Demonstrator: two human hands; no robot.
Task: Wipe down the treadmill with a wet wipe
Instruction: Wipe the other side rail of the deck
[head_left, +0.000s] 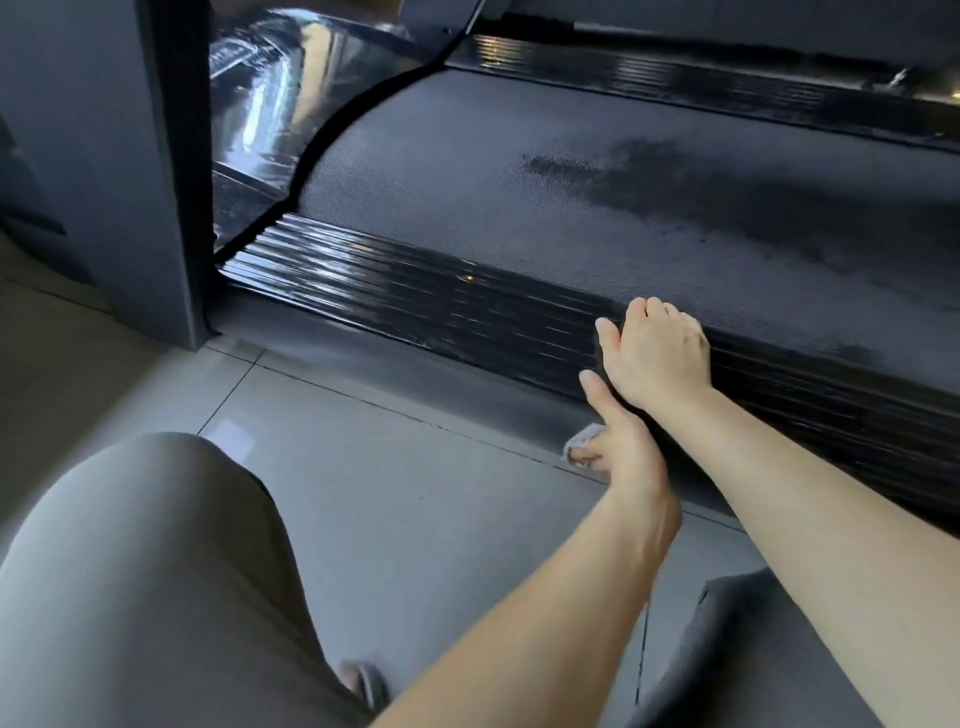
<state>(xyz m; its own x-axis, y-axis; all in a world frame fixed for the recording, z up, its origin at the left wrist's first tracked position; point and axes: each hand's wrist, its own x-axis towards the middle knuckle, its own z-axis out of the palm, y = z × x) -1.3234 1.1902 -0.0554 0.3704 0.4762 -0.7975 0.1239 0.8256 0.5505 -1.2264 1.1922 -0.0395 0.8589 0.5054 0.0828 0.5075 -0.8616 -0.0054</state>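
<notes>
Our left hand (618, 447) pinches the wet wipe (581, 441) at the lower edge of the treadmill (519, 171), just beneath our right hand (657, 353). That hand braces on the side rail (415, 306), and we cannot tell how its fingers lie. We should wipe lengthwise in firm, overlapping strokes.

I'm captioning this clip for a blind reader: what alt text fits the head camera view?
A person's left hand holds a wet wipe against the lower side edge of the treadmill near the tiled floor, while the right hand rests on the glossy ribbed side rail. The grey belt shows a dark patch.
</notes>
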